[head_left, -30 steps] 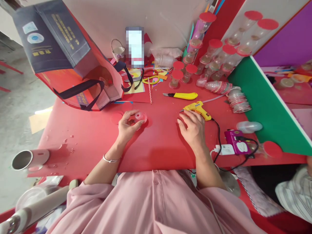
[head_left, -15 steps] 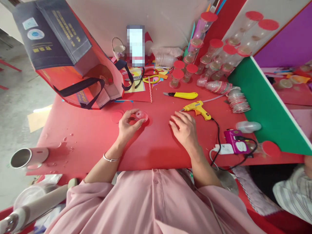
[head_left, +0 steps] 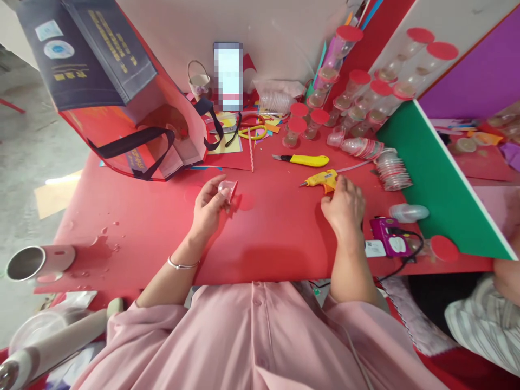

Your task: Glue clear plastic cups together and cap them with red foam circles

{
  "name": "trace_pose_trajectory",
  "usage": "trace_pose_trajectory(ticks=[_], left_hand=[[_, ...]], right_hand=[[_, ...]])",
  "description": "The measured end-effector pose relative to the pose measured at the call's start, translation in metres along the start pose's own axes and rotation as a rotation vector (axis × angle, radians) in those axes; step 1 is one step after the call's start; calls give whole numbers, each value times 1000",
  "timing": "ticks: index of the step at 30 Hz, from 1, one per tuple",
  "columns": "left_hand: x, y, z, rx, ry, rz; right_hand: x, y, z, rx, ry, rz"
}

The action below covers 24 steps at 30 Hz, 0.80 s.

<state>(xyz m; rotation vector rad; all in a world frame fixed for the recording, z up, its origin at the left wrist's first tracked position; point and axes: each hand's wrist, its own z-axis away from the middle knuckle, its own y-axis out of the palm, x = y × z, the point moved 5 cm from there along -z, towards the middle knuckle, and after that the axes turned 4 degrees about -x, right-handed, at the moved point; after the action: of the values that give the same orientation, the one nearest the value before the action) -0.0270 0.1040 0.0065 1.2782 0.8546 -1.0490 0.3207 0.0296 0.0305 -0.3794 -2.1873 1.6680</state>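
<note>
Pinched in my left hand (head_left: 208, 208) is a small clear plastic cup (head_left: 226, 189), tipped on its side, with a red disc across its wide end facing right. Just above the red tabletop, it is near flat red discs (head_left: 245, 202) that barely stand out from the surface. My right hand (head_left: 347, 205) is curled over the handle of a yellow hot glue gun (head_left: 320, 179), which lies with its nozzle pointing left. The handle is hidden under my fingers. Behind the gun lies a yellow utility knife (head_left: 304, 160).
Sand timers with red ends (head_left: 357, 81) and stacked clear cups (head_left: 393, 169) crowd the right rear. A large bag (head_left: 134, 108) leans at left; a phone (head_left: 228, 76) stands behind scissors (head_left: 254, 130). A purple power adapter (head_left: 390, 236) and metal mug (head_left: 40, 262) flank the front.
My right hand has moved right, from beside the nozzle to the glue gun's handle. My left hand has turned the cup sideways and shifted slightly left.
</note>
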Motion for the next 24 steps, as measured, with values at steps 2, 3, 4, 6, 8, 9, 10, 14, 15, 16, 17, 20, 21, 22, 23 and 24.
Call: trace_pose_trajectory(ticks=[2, 3, 4, 6, 8, 9, 10, 14, 15, 16, 17, 20, 21, 22, 23, 24], left_hand=[[1, 4, 2, 63, -84, 39], [2, 6, 2, 95, -120, 52], [3, 7, 3, 122, -149, 60], [5, 9, 4, 155, -194, 66], [6, 8, 4, 162, -215, 76], [6, 7, 4, 161, -221, 82], [6, 7, 4, 162, -226, 89], [6, 7, 3, 183, -241, 96], [7, 7, 3, 180, -232, 84], [8, 7, 3, 164, -210, 55], [8, 6, 3, 138, -170, 1], [3, -1, 2, -7, 84, -309], [0, -3, 2, -59, 188, -424], [-4, -4, 3, -102, 277, -522], [-7, -6, 3, -141, 349, -601], [-9, -8, 4, -171, 403, -669]], right_hand=[[-15, 13, -5, 104, 30, 54], [-19, 19, -8, 125, 36, 66], [-23, 22, -10, 125, 42, 69], [-28, 26, -15, 79, 52, 51], [-32, 28, -19, 36, 46, 1], [-33, 29, -20, 25, 35, -31], [-35, 30, -21, 22, 19, -61], [-36, 32, -18, 32, -28, -128], [-36, 32, -16, 30, -25, -137], [-36, 32, -15, 27, -17, -148], [-35, 32, -13, 24, -6, -158], [-34, 31, -11, 30, 36, -177], [-33, 31, -11, 31, 47, -183], [-33, 31, -10, 28, 56, -190], [-32, 30, -10, 22, 61, -201], [-32, 30, -9, 16, 62, -212]])
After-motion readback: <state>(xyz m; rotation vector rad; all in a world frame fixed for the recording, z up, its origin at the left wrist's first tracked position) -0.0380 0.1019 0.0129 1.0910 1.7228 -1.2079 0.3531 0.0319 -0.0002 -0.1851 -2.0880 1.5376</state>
